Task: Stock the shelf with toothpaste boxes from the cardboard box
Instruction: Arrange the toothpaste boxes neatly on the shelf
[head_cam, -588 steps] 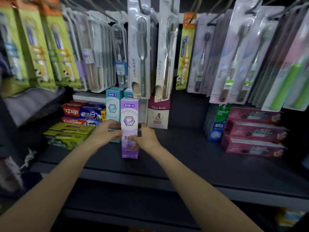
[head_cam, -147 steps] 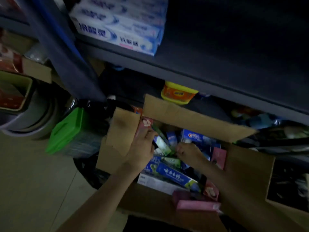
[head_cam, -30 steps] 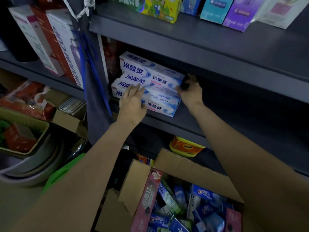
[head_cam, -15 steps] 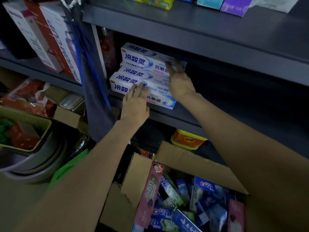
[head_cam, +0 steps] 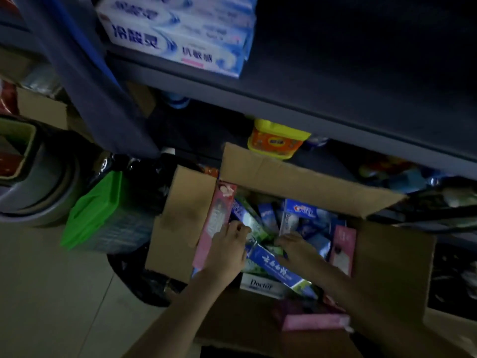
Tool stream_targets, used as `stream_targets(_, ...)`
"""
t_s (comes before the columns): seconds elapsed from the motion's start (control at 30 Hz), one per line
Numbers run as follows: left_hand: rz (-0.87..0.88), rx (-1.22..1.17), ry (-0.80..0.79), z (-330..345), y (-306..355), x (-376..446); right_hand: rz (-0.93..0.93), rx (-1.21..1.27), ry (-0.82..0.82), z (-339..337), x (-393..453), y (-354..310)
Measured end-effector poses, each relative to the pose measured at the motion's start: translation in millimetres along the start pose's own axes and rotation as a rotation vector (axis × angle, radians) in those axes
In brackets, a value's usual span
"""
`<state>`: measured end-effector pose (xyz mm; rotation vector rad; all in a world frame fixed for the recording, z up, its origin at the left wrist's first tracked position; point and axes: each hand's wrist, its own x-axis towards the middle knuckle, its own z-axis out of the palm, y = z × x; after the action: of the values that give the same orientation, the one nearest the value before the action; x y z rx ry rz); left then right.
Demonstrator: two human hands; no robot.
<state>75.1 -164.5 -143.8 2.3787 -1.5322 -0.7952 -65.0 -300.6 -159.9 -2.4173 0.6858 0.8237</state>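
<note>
The open cardboard box (head_cam: 304,182) stands on the floor below the shelves, filled with several mixed toothpaste boxes. Both of my hands reach into it. My left hand (head_cam: 228,250) lies beside a tall pink toothpaste box (head_cam: 218,223) leaning at the box's left wall, its fingertips bent down onto a blue-green box (head_cam: 247,218); whether it grips is hidden. My right hand (head_cam: 296,250) lies palm down, fingers touching the end of a blue toothpaste box with white characters (head_cam: 277,268). On the shelf (head_cam: 309,104) above sits a stack of white-and-blue toothpaste boxes (head_cam: 180,40).
A yellow-and-orange tub (head_cam: 277,139) sits on the lowest shelf behind the cardboard box. A green-lidded container (head_cam: 100,215) and stacked grey basins (head_cam: 38,182) stand on the floor at the left. A pink box (head_cam: 315,321) lies on the near flap.
Both hands have left the white-and-blue stack on the shelf and dropped into the cardboard box. My view has tilted down toward the floor.
</note>
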Motion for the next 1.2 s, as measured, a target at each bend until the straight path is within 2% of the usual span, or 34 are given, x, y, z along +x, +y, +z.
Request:
stream_targets(0.07,-0.051,-0.005,-0.056,12,-1,-3,0.094,-0.037,-0.085,23,10,-1)
stream_targets(0.23,-0.142,-0.126,-0.105,25,-1,1,0.213,-0.251,-0.110,57,38,-16)
stream_targets(0.3,-0.144,-0.151,-0.115,23,2,2,0.232,-0.239,-0.080,54,37,-17)
stream_targets(0.37,-0.166,-0.213,-0.170,17,4,7,0.229,-0.114,-0.015,37,28,-16)
stream_targets(0.47,-0.310,-0.643,-0.263,-15,19,16,0.060,0.125,0.036,-14,5,-25)
stream_targets(0.57,-0.380,-0.931,-0.207,-78,39,19,-0.130,0.204,0.066,-82,-21,-45)
stream_targets(0.7,-0.225,-0.854,-0.269,-177,38,6,-0.221,0.648,0.042,-169,-62,-61)
stream_targets(0.73,-0.206,-0.839,-0.282,-202,37,3,-0.226,0.679,0.061,-191,-75,-63)
stream_targets(0.93,-0.033,-0.926,-0.141,-330,77,-22,-0.206,0.580,0.121,-286,-165,-75)
stream_targets(1.1,0.166,-1.032,-0.003,-392,145,-24,-0.286,0.534,0.145,-323,-218,-92)
stream_targets(1.2,0.228,-1.055,0.071,-416,185,-26,-0.349,0.520,0.171,-336,-235,-103)
